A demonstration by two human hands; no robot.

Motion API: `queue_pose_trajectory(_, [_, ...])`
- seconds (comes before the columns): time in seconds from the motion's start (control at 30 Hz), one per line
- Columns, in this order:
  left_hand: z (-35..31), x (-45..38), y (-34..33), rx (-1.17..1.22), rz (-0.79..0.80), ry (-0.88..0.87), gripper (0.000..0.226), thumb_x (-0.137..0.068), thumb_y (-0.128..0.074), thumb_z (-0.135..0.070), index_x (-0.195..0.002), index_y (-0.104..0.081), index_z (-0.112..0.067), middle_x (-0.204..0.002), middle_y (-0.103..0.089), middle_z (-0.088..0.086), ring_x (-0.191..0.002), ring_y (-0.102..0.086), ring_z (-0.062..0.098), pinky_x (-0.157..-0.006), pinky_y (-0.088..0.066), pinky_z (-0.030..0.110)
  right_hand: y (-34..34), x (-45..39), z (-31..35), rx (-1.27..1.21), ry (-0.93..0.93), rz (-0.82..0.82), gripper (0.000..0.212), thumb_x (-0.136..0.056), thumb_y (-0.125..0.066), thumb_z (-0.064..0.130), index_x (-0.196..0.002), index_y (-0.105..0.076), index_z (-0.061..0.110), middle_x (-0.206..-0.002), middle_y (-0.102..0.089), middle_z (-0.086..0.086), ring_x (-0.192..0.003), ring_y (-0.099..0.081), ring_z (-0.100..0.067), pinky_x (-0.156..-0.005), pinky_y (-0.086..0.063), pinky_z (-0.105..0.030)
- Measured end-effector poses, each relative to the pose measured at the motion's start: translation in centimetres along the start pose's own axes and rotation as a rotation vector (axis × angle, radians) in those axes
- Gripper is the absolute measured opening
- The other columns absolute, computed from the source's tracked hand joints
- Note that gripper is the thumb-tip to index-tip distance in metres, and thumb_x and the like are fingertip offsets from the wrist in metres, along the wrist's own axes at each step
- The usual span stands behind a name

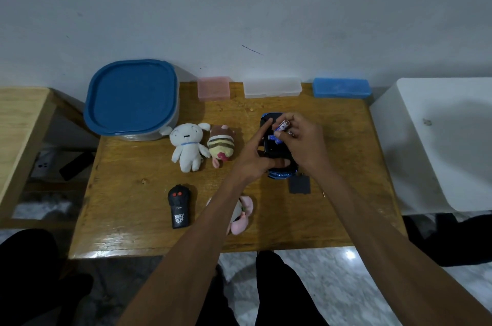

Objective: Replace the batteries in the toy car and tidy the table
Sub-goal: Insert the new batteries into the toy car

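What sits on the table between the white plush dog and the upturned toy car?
In the head view, a striped brown and yellow plush toy lies between the white plush dog and the toy car, close beside the dog.

Blue toy car (pixel 278 174), striped plush (pixel 221 145) (brown and cream), white plush (pixel 187 145).

A home room: plush toys (pixel 189 147) on a wooden table (pixel 133 192) against a plain wall (pixel 239 6).
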State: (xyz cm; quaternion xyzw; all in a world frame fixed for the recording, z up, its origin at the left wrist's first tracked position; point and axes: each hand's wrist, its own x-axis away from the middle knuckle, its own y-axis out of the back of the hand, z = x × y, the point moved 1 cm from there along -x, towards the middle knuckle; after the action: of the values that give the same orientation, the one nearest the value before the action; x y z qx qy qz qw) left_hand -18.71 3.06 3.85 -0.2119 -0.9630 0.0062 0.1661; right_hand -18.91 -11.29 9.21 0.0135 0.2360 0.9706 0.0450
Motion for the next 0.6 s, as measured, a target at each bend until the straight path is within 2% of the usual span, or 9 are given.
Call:
queue_pose_trajectory(0.13, [0.22,-0.09,-0.01,-0.013,-0.011,-0.013,0.106,-0.069,-0.091,-0.007,-0.155,-0.035,-0.036,-0.148,-0.053,0.002,-0.133,-0.055,0.020,-0.106,-0.052,0.048,0.29,0.25,-0.08,0.213,0.181,0.013,0.024,-0.085,-0.078,0.010,-0.107,-0.071,0.016,-0.097,-0.075,-0.001,-0.090,-0.072,-0.011,-0.078,-0.061,-0.033])
queue_pose_trajectory(0.27, [0.32,0.07,-0.03,-0.009,-0.014,-0.019,0.103,-0.072,-0.089,-0.002,-0.154,-0.036,-0.034,-0.144,-0.056,0.002,-0.131,-0.056,0.018,-0.105,-0.053,0.046,0.16,0.58,0.28,0.179,0.175,0.008,0.029,-0.085,-0.078,0.008,-0.112,-0.073,0.017,-0.101,-0.077,-0.001,-0.096,-0.072,-0.010,-0.083,-0.061,-0.035])
queue_pose_trajectory(0.37, [0.32,0.15,0.06,-0.020,-0.010,-0.033,0.102,-0.073,-0.088,-0.002,-0.154,-0.037,-0.036,-0.140,-0.058,0.002,-0.130,-0.056,0.015,-0.103,-0.054,0.044,0.12,0.79,0.51,0.155,0.183,-0.001,0.034,-0.088,-0.075,0.007,-0.120,-0.072,0.017,-0.105,-0.077,-0.001,-0.098,-0.072,-0.007,-0.086,-0.060,-0.031])
queue_pose_trajectory(0.47, [0.35,0.22,0.16,-0.010,-0.015,-0.026,0.105,-0.073,-0.088,-0.003,-0.156,-0.032,-0.035,-0.144,-0.055,0.004,-0.131,-0.055,0.017,-0.105,-0.053,0.046,0.20,0.76,0.38,0.140,0.149,-0.046,0.043,-0.092,-0.072,0.011,-0.134,-0.063,0.014,-0.117,-0.074,-0.007,-0.106,-0.071,-0.010,-0.091,-0.059,-0.029])
queue_pose_trajectory(0.6, [0.30,0.20,0.15,-0.028,-0.002,-0.036,0.107,-0.072,-0.089,-0.005,-0.157,-0.030,-0.035,-0.147,-0.053,0.003,-0.134,-0.054,0.018,-0.105,-0.052,0.048,0.36,0.55,0.30,0.096,0.100,-0.072,0.046,-0.093,-0.070,0.011,-0.138,-0.059,0.012,-0.119,-0.072,-0.006,-0.102,-0.064,0.006,-0.086,-0.055,-0.013])
